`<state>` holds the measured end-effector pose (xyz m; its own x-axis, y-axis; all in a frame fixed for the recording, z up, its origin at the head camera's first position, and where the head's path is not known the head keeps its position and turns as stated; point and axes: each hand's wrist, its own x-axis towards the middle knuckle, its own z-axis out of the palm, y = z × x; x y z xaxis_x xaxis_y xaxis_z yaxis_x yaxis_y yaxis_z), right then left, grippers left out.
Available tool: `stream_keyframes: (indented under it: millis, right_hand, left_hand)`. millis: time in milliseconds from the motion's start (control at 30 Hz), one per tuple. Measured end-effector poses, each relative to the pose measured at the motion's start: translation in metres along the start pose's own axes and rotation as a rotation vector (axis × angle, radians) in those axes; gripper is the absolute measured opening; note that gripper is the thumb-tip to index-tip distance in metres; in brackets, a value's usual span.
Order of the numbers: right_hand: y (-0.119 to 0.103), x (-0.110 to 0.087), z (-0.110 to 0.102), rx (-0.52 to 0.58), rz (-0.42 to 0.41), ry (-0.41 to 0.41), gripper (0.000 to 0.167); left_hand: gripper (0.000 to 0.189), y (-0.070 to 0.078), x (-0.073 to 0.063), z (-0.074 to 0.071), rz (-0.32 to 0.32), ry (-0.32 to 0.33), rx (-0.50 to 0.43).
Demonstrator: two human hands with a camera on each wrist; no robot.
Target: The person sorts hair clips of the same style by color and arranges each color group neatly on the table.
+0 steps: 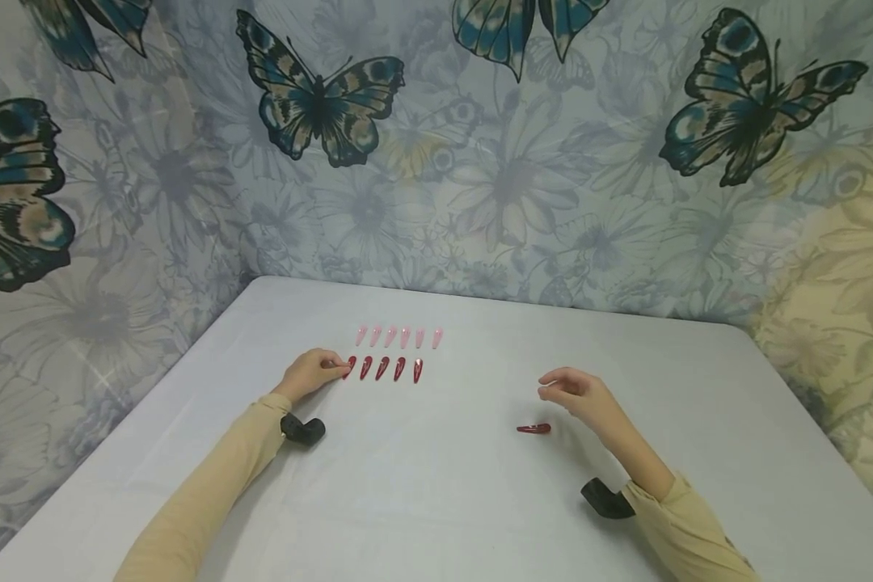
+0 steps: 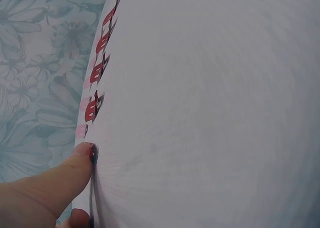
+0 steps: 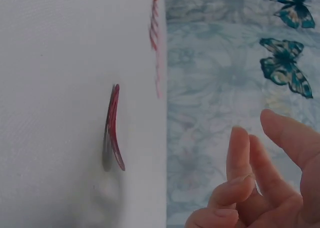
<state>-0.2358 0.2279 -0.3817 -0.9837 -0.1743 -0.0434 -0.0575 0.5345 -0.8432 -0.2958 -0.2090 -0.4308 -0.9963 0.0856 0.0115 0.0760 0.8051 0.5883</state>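
At the left end of a row of red snap hair clips (image 1: 382,369), my left hand (image 1: 311,373) pinches the outermost red hair clip (image 1: 350,365) between its fingertips. In the left wrist view, a fingertip covers much of that red hair clip (image 2: 93,152), close over the white surface. My right hand (image 1: 576,394) is raised over the right side of the table, fingers loosely bent and nothing in them. Below and left of it lies a single red hair clip (image 1: 534,428), sideways on the table; the right wrist view shows this clip (image 3: 114,128) apart from the fingers.
Behind the red row runs a row of several pink hair clips (image 1: 405,337). The white tabletop (image 1: 436,485) reaches back to a wall covering (image 1: 509,178) printed with butterflies and flowers. A black band (image 1: 302,429) sits on the left wrist, another black band (image 1: 608,499) on the right.
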Motion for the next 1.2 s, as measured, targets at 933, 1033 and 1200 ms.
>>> stream_keyframes:
  millis: [933, 1033, 1200]
  right_hand:
    - [0.022, 0.006, 0.013, -0.259, -0.052, -0.146, 0.020]
    - [0.022, 0.004, 0.014, -0.264, -0.055, -0.152, 0.018]
    - [0.023, 0.003, 0.015, -0.278, -0.043, -0.167, 0.010]
  left_hand:
    - [0.019, -0.006, 0.003, 0.002, 0.033, 0.031, 0.006]
    - [0.019, -0.007, 0.003, 0.002, 0.028, 0.030, 0.002]
    - [0.019, -0.006, 0.004, 0.002, 0.028, 0.024, 0.000]
